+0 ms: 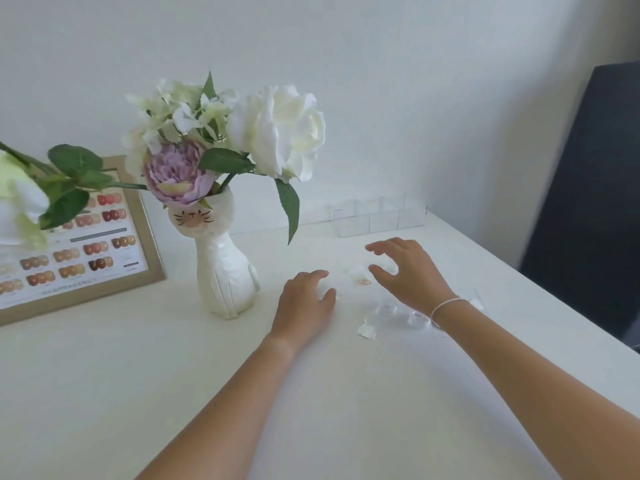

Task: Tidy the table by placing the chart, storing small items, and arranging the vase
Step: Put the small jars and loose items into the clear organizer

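Note:
A framed nail-colour chart (79, 251) leans against the wall at the left. Beside it stands a white cat-shaped vase (227, 271) with white and lilac flowers. Several small clear packets (360, 277) lie scattered on the white table (138, 375), including one (367, 330) nearer me. My left hand (304, 303) rests on the table just right of the vase, fingers curled loosely, and I cannot make out anything in it. My right hand (405, 271) hovers over the packets with fingers spread. A clear compartment box (377, 216) stands by the wall behind them.
A dark panel (595, 202) stands beyond the table's right edge. A loose white flower with leaves (20, 199) juts in from the left, in front of the chart. Bare tabletop stretches in front of me.

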